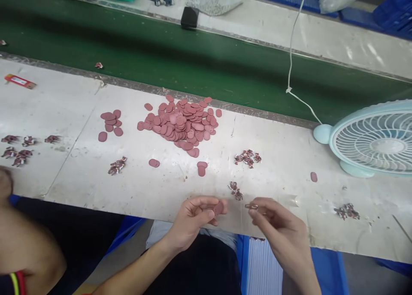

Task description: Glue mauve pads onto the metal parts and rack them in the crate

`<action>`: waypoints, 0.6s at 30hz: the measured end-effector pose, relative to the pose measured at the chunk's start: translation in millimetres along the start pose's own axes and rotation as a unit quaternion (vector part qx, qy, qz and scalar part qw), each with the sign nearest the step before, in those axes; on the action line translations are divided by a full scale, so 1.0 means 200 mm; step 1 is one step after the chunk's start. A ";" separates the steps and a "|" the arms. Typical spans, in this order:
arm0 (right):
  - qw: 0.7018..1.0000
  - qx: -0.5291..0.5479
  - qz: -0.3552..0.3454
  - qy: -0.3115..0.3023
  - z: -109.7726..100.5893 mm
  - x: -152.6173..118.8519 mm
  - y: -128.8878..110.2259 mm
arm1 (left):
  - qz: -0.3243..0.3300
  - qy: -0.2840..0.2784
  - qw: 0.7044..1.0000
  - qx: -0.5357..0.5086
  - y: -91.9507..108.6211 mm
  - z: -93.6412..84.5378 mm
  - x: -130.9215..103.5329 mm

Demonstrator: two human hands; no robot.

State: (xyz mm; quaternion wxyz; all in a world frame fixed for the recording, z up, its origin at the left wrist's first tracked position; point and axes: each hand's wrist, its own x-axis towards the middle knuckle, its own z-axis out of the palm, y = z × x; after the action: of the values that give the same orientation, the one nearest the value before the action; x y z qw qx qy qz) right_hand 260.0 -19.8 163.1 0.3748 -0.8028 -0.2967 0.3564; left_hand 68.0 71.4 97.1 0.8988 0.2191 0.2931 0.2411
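Co-worker's bare arm [28,239] rested at left, close to brownish pieces [10,152] on white table [277,145]. Small group of red ovals [110,122] lay next, then big heap [183,125] near green strip [154,59]. Left hand [189,226] pinched single oval [219,208], thumb against fingers, over table's near edge. Small cluster [236,191] lay just beyond. Right hand [286,233] had fingertips clamped on thin brownish piece [251,206]. Pale-blue fan [386,145] stood far right.
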 end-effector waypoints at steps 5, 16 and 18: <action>0.987 0.133 0.053 -0.078 0.15 -0.09 -0.07 | 0.009 -0.010 1.000 0.021 -0.01 0.01 -0.01; 0.985 0.133 0.041 -0.103 0.16 -0.11 -0.08 | -0.007 -0.015 1.000 -0.004 -0.01 0.05 -0.03; 0.982 0.143 0.043 -0.112 0.15 -0.11 -0.09 | -0.011 -0.008 1.000 -0.011 -0.01 0.06 -0.03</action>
State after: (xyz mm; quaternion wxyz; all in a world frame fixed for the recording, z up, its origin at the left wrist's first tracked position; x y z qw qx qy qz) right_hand 219.8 -15.7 170.9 0.4345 -0.7076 -0.2482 0.4988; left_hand 72.4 63.4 106.9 0.9060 0.2082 0.2859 0.2327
